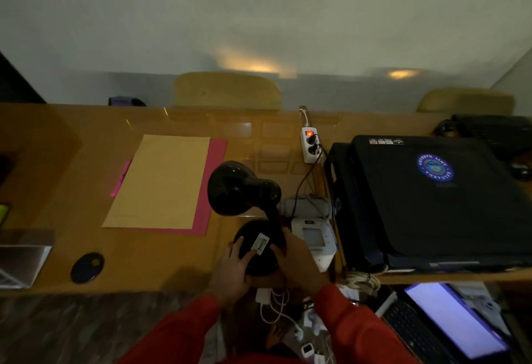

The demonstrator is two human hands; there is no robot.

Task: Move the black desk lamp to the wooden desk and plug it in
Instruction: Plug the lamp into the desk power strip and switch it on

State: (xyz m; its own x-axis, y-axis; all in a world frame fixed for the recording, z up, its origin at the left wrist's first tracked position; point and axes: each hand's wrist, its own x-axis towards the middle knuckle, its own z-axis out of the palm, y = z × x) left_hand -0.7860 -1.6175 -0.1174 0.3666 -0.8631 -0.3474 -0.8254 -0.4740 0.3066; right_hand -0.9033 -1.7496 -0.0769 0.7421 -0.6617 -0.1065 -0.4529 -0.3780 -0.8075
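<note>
The black desk lamp [243, 190] stands on the wooden desk [86, 167] near its front edge, its domed shade tilted to the left and its round base bearing a white label. My left hand [233, 265] grips the left side of the base. My right hand [299, 257] holds the right side of the base, at the foot of the neck. A white power strip [310, 144] with a lit red switch lies further back on the desk, with two black plugs in it. A black cord runs from the strip towards the lamp.
A brown envelope [161, 182] on a pink folder lies left of the lamp. A white device [316, 241] sits right of the base, beside a black laptop bag [431, 199]. A dark oval object [87, 267] lies front left. An open laptop [449, 323] and chargers lie below the desk edge.
</note>
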